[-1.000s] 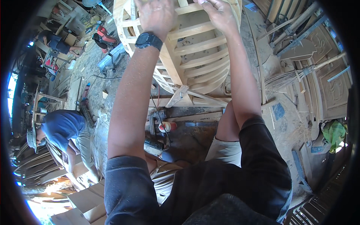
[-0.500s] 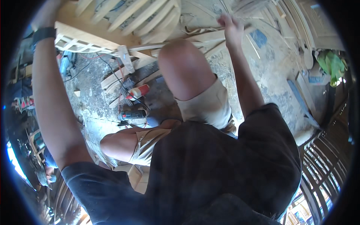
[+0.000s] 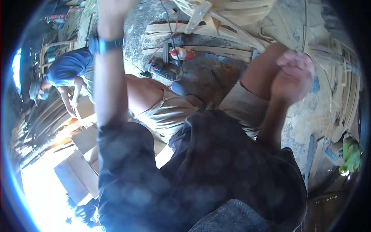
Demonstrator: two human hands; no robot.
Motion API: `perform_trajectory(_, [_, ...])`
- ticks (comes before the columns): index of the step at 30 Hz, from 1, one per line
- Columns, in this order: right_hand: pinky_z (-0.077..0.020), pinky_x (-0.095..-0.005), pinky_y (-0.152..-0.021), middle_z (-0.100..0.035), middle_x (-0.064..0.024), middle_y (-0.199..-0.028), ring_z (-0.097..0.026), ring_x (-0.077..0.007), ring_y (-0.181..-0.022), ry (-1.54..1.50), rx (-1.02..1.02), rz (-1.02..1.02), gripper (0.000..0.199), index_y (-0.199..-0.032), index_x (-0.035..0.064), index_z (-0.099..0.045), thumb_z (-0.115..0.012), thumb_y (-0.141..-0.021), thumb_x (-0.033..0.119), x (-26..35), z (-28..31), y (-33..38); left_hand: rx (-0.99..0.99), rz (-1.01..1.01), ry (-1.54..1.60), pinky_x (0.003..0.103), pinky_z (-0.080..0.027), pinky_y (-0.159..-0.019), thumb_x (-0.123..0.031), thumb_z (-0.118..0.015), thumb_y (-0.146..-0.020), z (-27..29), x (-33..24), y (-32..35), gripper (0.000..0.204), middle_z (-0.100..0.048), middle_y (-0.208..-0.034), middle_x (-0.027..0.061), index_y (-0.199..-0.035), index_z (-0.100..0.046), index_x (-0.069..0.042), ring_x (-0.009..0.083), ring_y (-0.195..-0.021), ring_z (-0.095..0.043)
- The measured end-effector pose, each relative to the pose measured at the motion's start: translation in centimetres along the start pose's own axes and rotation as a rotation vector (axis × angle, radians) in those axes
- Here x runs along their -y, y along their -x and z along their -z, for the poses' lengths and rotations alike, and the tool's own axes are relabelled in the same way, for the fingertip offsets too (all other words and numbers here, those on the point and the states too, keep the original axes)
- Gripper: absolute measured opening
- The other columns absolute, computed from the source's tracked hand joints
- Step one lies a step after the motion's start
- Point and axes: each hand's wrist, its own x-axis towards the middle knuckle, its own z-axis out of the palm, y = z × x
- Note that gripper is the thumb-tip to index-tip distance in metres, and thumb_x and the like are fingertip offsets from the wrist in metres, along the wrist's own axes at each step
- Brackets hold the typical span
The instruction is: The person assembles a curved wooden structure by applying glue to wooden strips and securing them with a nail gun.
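My right hand is raised beside my bent right knee, its fingers curled in toward the palm; no object shows in it. It is slightly blurred. At the top edge is my left hand, blurred and cut off, so its fingers are hidden; a dark band circles that wrist. Between my arms, on the floor, lie a grey-black corded power tool and a red and white object. Beyond them are long pale wooden strips and part of a curved, slatted wooden frame.
At the left another person in a blue shirt bends over boards, their hands on a pale piece. Box-like wooden pieces stand at lower left. A cable crosses the floor. A green bundle lies far right.
The view has swung left, bringing the other person into clear sight. My right hand has drawn back toward my knee, its fingers curled. My left arm stays stretched toward the top edge.
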Motion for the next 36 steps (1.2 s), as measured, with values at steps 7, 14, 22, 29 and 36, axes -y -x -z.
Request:
perform_trajectory(7, [-0.0556, -0.041, -0.062, -0.064, -0.0072, -0.083, -0.065, -0.0229, -0.074, -0.055, -0.467, -1.245, 0.032, -0.112, 0.0084, -0.055, -0.06, -0.097, 0.037, -26.9, -6.8, 9.8, -0.054, 0.958, 0.306, 0.026, -0.051, -0.084, -0.015, -0.065, -0.097, 5.1, 1.1, 20.4, 0.026, -0.073, -0.099, 0.0056, -0.116, -0.07, 0.002, 0.0141, -0.092, -0.065])
perform_trajectory(14, [-0.0515, -0.0492, -0.062, -0.073, -0.0039, -0.092, -0.07, -0.0292, -0.082, -0.22, -0.253, -1.714, 0.057, -0.101, 0.016, -0.071, -0.042, -0.095, 0.065, -41.9, -9.3, 21.9, -0.013, 1.333, 0.479, 0.028, -0.047, -0.097, -0.009, -0.059, -0.1, 7.5, -5.2, 29.2, 0.023, -0.069, -0.116, 0.0092, -0.118, -0.066, 0.004, 0.0144, -0.108, -0.062])
perform_trajectory(22, [-0.0579, -0.0463, -0.082, -0.063, -0.0074, -0.096, -0.067, -0.0269, -0.088, -0.645, -0.903, -1.003, 0.03, -0.112, 0.0078, -0.055, -0.067, -0.085, 0.014, -44.0, -8.6, 22.6, 0.041, 0.834, 0.57, 0.028, -0.047, -0.097, -0.011, -0.06, -0.1, 4.2, -2.5, 12.4, 0.024, -0.067, -0.117, 0.0085, -0.12, -0.065, 0.003, 0.0139, -0.11, -0.061])
perform_trajectory(29, [-0.0551, -0.0407, -0.084, -0.06, -0.008, -0.107, -0.063, -0.0228, -0.092, 0.081, -0.67, -0.351, 0.051, -0.122, 0.0072, -0.05, -0.073, -0.077, 0.004, -34.9, -3.5, 17.4, -0.12, 0.209, 0.488, 0.036, -0.05, -0.098, -0.018, -0.07, -0.09, -6.2, -1.6, -10.9, 0.045, -0.064, -0.125, 0.0228, -0.126, -0.058, 0.007, 0.0276, -0.114, -0.064])
perform_trajectory(36, [-0.0497, -0.0353, -0.085, -0.059, -0.0022, -0.105, -0.059, -0.0165, -0.094, -0.046, -0.672, -0.062, 0.069, -0.134, 0.0121, -0.043, -0.075, -0.074, 0.0, -20.5, -4.3, 2.8, -0.296, 0.283, -0.026, 0.047, -0.049, -0.098, -0.018, -0.073, -0.081, -12.7, 2.3, -18.8, 0.057, -0.059, -0.118, 0.0299, -0.127, -0.051, 0.007, 0.0451, -0.109, -0.059])
